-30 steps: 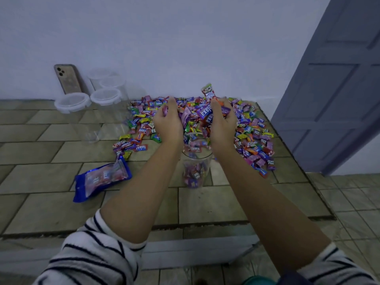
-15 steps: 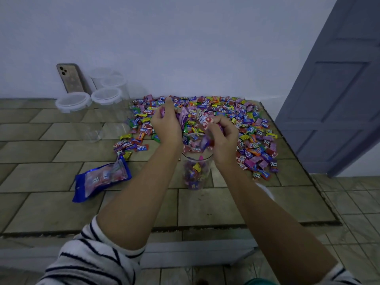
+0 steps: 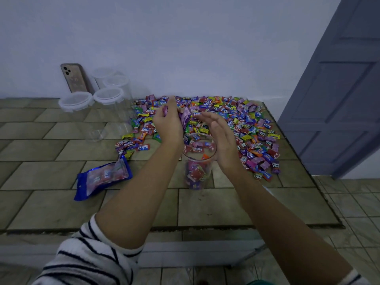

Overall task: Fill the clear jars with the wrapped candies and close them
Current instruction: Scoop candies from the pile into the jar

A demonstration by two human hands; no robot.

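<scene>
The clear cylindrical jar (image 3: 199,167) stands upright and lidless on the tiled tabletop (image 3: 205,206), at the front edge of the candy spread and between the two forearms. It is partly filled. Red, pink and purple wrapped candies (image 3: 195,174) lie in its lower part. More wrappers show through its upper wall, but it cannot be determined whether they are inside the jar or behind it.

The left hand (image 3: 167,125) is held above and just behind the jar's left rim. Its fingers are curled around a small bunch of purple and pink candies (image 3: 185,118), which protrude from the grip toward the other hand.

The right hand (image 3: 223,138) is at the jar's right rim, palm turned toward the left hand. Its fingers are straight, close together and hold nothing. Contact with the rim cannot be determined.

Behind and to the right of the jar, a broad layer of loose multicoloured candies (image 3: 246,120) covers the tabletop up to the pale wall (image 3: 185,48).

A blue plastic candy bag (image 3: 102,177) lies flat to the left of the jar, well apart from it. At the back left, a group of clear jars with white lids (image 3: 108,95) stands together, lids on. A phone (image 3: 74,78) leans against the wall just beside the group. A grey-blue panelled door (image 3: 339,89) stands at the right. The left arm wears a white sleeve with dark stripes (image 3: 88,256).
</scene>
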